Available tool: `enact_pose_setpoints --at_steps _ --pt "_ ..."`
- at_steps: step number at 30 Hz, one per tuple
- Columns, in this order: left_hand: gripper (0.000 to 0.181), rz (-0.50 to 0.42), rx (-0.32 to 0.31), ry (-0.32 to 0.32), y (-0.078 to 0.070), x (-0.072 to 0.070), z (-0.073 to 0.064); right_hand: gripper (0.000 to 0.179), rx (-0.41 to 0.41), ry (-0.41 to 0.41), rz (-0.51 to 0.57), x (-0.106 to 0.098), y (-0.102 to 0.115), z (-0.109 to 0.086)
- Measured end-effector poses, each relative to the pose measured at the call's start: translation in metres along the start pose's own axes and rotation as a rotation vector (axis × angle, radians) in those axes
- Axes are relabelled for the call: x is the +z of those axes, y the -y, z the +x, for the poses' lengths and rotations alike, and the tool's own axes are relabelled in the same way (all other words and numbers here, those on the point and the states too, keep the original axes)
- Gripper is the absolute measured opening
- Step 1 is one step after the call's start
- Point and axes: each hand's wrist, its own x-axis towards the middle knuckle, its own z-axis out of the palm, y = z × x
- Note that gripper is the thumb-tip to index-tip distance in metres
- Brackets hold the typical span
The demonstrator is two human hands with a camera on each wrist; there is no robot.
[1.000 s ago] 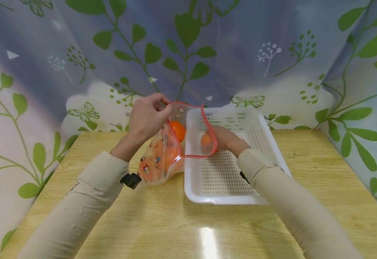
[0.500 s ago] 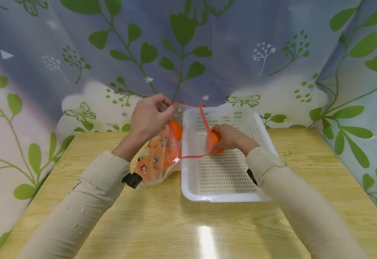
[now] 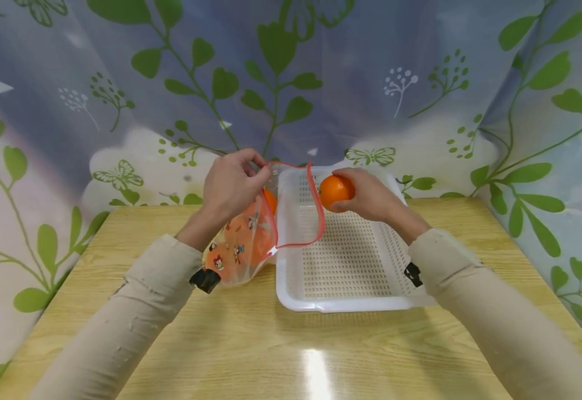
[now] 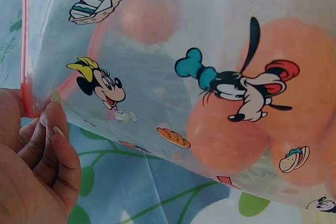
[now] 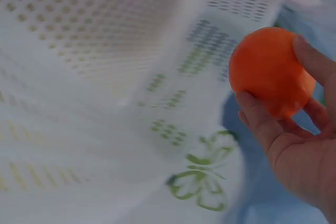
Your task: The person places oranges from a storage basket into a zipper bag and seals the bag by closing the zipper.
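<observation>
My left hand [image 3: 231, 186] pinches the upper corner of a clear zip bag [image 3: 236, 253] with a red zip edge and cartoon prints. The bag's mouth stands wide, facing right over the left side of a white plastic basket [image 3: 316, 306]. Several oranges [image 4: 228, 135] show through the bag's film in the left wrist view. My right hand [image 3: 371, 194] grips one orange [image 3: 336, 193] between thumb and fingers, just right of the bag's red edge and above the basket. In the right wrist view this orange [image 5: 270, 72] is near the basket's holed side wall.
The basket's holed floor [image 3: 346, 266] shows below the right hand. Both stand on a wooden table [image 3: 211, 339]. A curtain [image 3: 361, 83] with leaf prints hangs close behind the basket.
My right hand has lifted the orange out of the basket, from behind the bag's red edge to above the basket. The left hand keeps its pinch on the bag.
</observation>
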Motion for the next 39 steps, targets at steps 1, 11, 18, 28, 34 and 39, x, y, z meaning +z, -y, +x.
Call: enact_pose_setpoints --at_steps 1,11,18,28,34,39 --pt "0.018 0.001 0.0 0.002 0.0 0.0 0.0 0.071 -0.002 -0.032 0.013 -0.004 0.004 -0.003" --pt "0.014 -0.029 0.017 -0.006 0.002 0.003 0.0 0.07 -0.148 -0.221 0.204 -0.02 0.048 -0.034" --pt "0.013 -0.056 0.016 0.008 0.001 0.006 -0.002 0.071 -0.3 -0.163 0.267 -0.003 0.063 -0.047" --pt "0.013 -0.044 0.018 0.019 0.002 0.008 -0.004 0.072 -0.309 -0.106 0.091 0.013 0.063 -0.05" --pt "0.013 -0.047 0.013 0.027 0.001 0.008 -0.004 0.072 -0.3 -0.101 0.005 0.017 0.062 -0.05" --pt "0.014 -0.053 0.017 0.032 0.001 0.008 -0.005 0.073 -0.281 -0.097 -0.046 0.019 0.062 -0.051"
